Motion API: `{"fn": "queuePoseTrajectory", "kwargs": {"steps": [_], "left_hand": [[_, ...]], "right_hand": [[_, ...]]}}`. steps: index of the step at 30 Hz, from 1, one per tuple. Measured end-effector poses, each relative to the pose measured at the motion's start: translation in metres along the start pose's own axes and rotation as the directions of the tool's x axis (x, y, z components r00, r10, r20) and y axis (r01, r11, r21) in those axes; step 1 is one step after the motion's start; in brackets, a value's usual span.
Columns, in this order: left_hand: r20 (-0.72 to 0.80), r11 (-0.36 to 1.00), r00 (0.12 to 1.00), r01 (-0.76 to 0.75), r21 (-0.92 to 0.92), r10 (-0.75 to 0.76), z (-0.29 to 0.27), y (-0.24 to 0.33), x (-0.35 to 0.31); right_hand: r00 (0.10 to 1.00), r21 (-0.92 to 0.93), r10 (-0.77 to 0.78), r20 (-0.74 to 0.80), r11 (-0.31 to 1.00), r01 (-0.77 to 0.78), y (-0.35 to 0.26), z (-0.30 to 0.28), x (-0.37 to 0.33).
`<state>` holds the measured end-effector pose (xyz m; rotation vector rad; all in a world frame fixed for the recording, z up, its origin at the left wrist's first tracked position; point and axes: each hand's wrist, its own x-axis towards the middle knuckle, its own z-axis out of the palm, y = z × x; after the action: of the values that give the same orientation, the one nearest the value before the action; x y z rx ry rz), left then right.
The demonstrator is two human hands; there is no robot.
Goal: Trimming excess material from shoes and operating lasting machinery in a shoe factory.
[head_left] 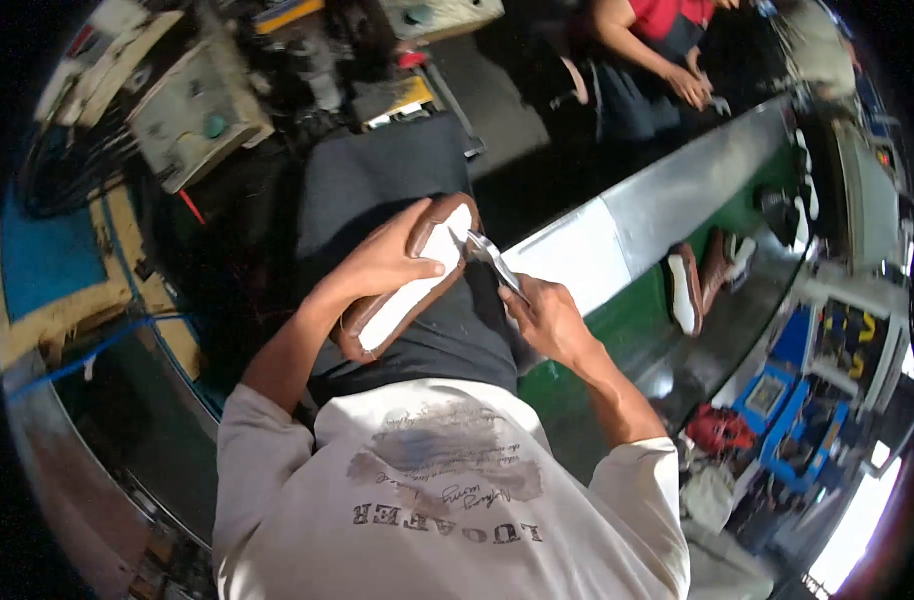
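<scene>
Over my lap lies a brown shoe upper (402,305) with its white underside turned up, slanting from lower left to upper right. My left hand (392,255) is wrapped round its left side, the thumb pressed onto the white underside. In my right hand (547,315) are shiny metal pincers (494,262), their handles inside the closed fingers. The pincers' head meets the shoe at the right edge near its upper end. What the jaws grip there is too small to make out. Dark trousers (387,170) are behind the shoe.
To my right runs a green conveyor belt (617,340) with a metal rim (667,200). On it are brown shoes (685,290) with white undersides and dark shoes (777,212) farther off. Machines (192,115) stand front left. A co-worker's hands (689,85) are beyond the belt.
</scene>
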<state>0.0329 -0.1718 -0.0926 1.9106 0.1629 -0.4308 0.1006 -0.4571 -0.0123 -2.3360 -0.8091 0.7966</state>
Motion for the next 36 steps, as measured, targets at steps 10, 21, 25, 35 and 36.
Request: {"fn": "queuePoseTrajectory", "kwargs": {"steps": [10, 21, 25, 35, 36], "left_hand": [[0.029, 0.996, 0.997, 0.077, -0.043, -0.076, 0.003, 0.013, -0.008], [-0.024, 0.999, 0.999, -0.036, -0.011, 0.036, 0.009, 0.000, -0.008], [-0.031, 0.996, 0.998, 0.050, -0.071, -0.053, 0.006, 0.008, -0.011], [-0.029, 0.997, 0.998, 0.062, -0.052, -0.064, 0.008, 0.005, -0.008], [-0.029, 0.996, 0.997, 0.067, -0.052, -0.069, 0.007, 0.007, -0.010]], "right_hand": [[0.950, -0.649, -0.273, -0.151, 0.752, 0.113, 0.010, 0.017, 0.027], [0.916, 0.429, -0.075, 0.395, 0.896, -0.112, -0.030, -0.036, 0.051], [0.979, -0.331, -0.205, 0.016, 0.922, 0.199, 0.019, 0.005, 0.034], [0.979, -0.320, -0.203, 0.031, 0.926, 0.202, 0.031, 0.022, 0.040], [0.978, -0.316, -0.204, 0.034, 0.926, 0.204, 0.019, 0.013, 0.040]]}}
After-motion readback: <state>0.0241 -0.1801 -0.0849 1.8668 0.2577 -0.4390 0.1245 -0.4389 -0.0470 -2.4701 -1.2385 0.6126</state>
